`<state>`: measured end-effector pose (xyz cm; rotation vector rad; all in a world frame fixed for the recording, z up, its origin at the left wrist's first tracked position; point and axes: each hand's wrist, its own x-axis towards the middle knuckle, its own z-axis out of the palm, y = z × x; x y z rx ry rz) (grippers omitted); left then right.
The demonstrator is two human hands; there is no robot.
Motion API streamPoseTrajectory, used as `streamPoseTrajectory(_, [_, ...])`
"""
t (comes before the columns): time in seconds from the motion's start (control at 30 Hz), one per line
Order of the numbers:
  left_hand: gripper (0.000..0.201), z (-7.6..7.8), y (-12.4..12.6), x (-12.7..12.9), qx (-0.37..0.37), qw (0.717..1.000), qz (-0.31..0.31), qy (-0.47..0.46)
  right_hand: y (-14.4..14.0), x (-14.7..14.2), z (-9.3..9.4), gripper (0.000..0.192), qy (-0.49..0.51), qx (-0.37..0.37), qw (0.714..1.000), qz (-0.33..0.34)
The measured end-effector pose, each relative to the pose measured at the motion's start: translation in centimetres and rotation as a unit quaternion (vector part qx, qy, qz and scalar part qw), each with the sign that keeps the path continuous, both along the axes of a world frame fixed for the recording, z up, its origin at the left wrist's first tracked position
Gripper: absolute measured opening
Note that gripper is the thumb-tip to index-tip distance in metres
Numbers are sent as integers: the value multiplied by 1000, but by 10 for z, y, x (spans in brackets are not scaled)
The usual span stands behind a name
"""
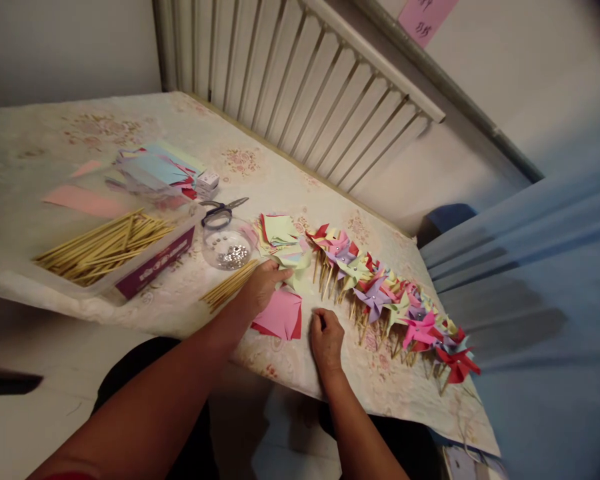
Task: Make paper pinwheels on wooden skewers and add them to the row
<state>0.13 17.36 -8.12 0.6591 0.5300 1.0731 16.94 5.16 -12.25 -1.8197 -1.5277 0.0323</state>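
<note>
My left hand [267, 285] pinches a pale green paper pinwheel [300, 267] whose blades are folded in. Its stick, if there is one, cannot be made out. My right hand [327, 337] rests on the tablecloth with its fingers curled closed; what they hold, if anything, is hidden. Between my hands lies a stack of pink and red paper squares [281, 313]. Behind the pinwheel is another stack of cut papers [280, 229], light green on top. Beside my left forearm lie thin wooden sticks [229, 285], and a clear round tub [230, 247] holds small shiny metal pieces.
Finished pinwheels [373, 293] stand in a long cluster at right. Dark-handled scissors [221, 212] lie behind the tub. At left are a plastic box [157, 267] of sticks, coloured papers [160, 167] and a small white box [208, 181]. A radiator [300, 80] and blue curtain [530, 300] border the table.
</note>
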Motion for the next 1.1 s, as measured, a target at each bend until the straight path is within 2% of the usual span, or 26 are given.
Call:
streamPoseTrajectory(0.17, [36,-1,-15,-6,4,1000,-7,18,0,1,-1,21,34,7,999,3])
streamPoseTrajectory(0.3, [34,6,-37,-8,6,1000,-6,20,-2,3,0,20,142,5,990,-14])
streamPoseTrajectory(0.4, [32,16,-57,-4,9,1000,-1,20,-6,7,7,22,292,-10,956,-21])
streamPoseTrajectory(0.5, [29,25,-78,6,0,999,0,39,-16,9,23,29,438,-15,899,0])
streamPoseTrajectory(0.53, [28,28,-85,10,-4,999,-4,47,-21,9,30,30,468,-11,884,10])
streamPoseTrajectory(0.6, [27,32,-100,19,-8,998,-15,68,-32,7,46,30,489,-11,871,36])
streamPoseTrajectory(0.7, [27,37,-120,34,-8,994,-29,106,-48,6,64,29,478,-22,876,65])
streamPoseTrajectory(0.77, [26,40,-133,44,-4,992,-39,121,-56,9,70,30,468,-24,880,80])
streamPoseTrajectory(0.9, [27,41,-151,61,18,987,-52,150,-69,20,67,31,419,-23,906,56])
streamPoseTrajectory(1.1, [28,36,-170,77,65,977,-43,199,-93,32,69,31,410,-25,911,36])
